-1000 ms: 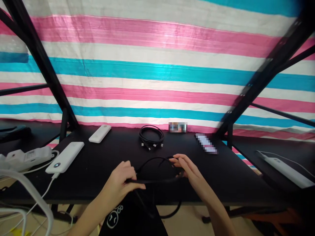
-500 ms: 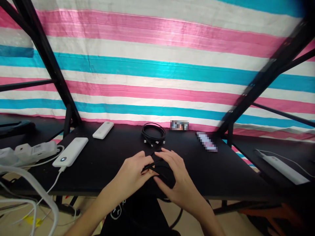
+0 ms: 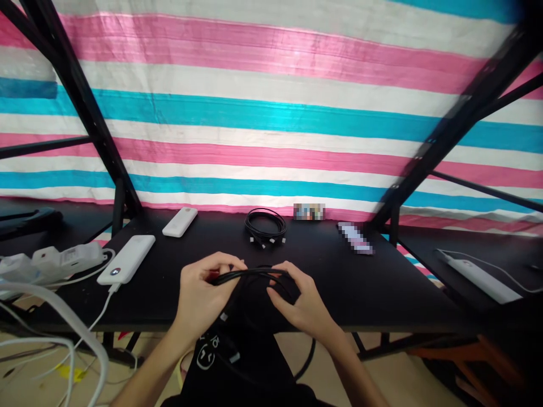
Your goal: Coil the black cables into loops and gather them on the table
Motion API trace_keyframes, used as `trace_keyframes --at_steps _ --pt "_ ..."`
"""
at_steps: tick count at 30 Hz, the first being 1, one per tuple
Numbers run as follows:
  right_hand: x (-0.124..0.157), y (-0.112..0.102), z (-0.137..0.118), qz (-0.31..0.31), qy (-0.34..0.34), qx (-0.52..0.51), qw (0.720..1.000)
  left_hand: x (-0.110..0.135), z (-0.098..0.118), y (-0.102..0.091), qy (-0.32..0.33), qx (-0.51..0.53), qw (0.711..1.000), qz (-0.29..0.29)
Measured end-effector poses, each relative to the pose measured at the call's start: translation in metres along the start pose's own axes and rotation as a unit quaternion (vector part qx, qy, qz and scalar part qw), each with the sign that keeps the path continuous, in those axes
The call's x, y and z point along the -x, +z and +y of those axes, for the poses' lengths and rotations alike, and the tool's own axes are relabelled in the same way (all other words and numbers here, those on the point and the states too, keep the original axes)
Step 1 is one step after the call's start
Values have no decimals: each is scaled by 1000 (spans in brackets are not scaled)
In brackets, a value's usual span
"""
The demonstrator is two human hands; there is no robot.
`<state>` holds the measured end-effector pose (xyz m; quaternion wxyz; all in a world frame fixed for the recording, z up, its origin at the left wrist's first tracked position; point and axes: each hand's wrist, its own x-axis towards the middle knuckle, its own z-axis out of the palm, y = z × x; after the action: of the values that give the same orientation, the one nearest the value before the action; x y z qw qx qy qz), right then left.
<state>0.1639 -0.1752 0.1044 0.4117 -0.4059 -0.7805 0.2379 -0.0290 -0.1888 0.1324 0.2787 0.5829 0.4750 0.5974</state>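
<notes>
Both my hands hold a black cable (image 3: pixel 250 273) just above the near edge of a black table (image 3: pixel 382 294). My left hand (image 3: pixel 201 294) is closed on the cable's left part, fingers curled round several strands. My right hand (image 3: pixel 299 299) pinches the looped strands on the right. Loose lengths of the cable hang below the table edge, with small plugs showing near my lap. A second black cable (image 3: pixel 265 226), coiled, lies farther back on the table.
Two white power banks (image 3: pixel 127 259) (image 3: pixel 180 221) lie at the table's left, one with a white lead. A white power strip (image 3: pixel 63 260) and white cords sit at far left. Another white strip (image 3: pixel 475 277) lies at right. Black frame struts rise on both sides.
My hands have moved apart a little and lifted the cable into a bundle of loops; more strands hang below the table edge than before.
</notes>
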Motion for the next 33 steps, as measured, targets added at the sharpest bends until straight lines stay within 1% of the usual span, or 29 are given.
trace_keyframes --at_steps 4,7,10,14,16,19,20,22,24,26,27,30,32,33 --pt "3 2 -3 -4 20 -48 999 -2 -2 2 -54 81 993 70" --pt "3 -1 -5 12 27 -51 998 -3 -3 3 -80 110 987 87" --pt "2 -8 -8 48 20 -33 998 -3 -3 2 -87 116 987 62" --pt "-1 -18 -11 77 30 -54 995 -5 -7 -5 -102 99 989 -30" --pt "-2 -22 -9 109 29 -71 991 -5 -13 -9 -126 104 985 -60" --pt "-4 -28 -3 173 35 -103 979 -3 -25 -12 -152 118 977 -91" --pt "-5 -29 -2 200 41 -119 972 -1 -29 -12 -153 117 976 -101" --pt "-9 -29 -1 262 55 -168 949 3 -36 -8 -148 107 976 -117" --pt "-13 -25 -3 314 70 -231 918 9 -41 -2 -138 95 978 -125" --pt "-15 -18 -7 338 82 -282 894 15 -45 6 -127 80 980 -127" --pt "-16 -13 -9 341 85 -296 888 18 -48 10 -123 72 982 -127" --pt "-15 1 -15 342 63 -308 886 26 -60 22 -128 59 984 -108" --pt "-14 7 -18 342 23 -303 889 30 -73 28 -162 81 981 -73" --pt "-14 10 -18 342 4 -298 891 32 -80 31 -193 108 974 -52"
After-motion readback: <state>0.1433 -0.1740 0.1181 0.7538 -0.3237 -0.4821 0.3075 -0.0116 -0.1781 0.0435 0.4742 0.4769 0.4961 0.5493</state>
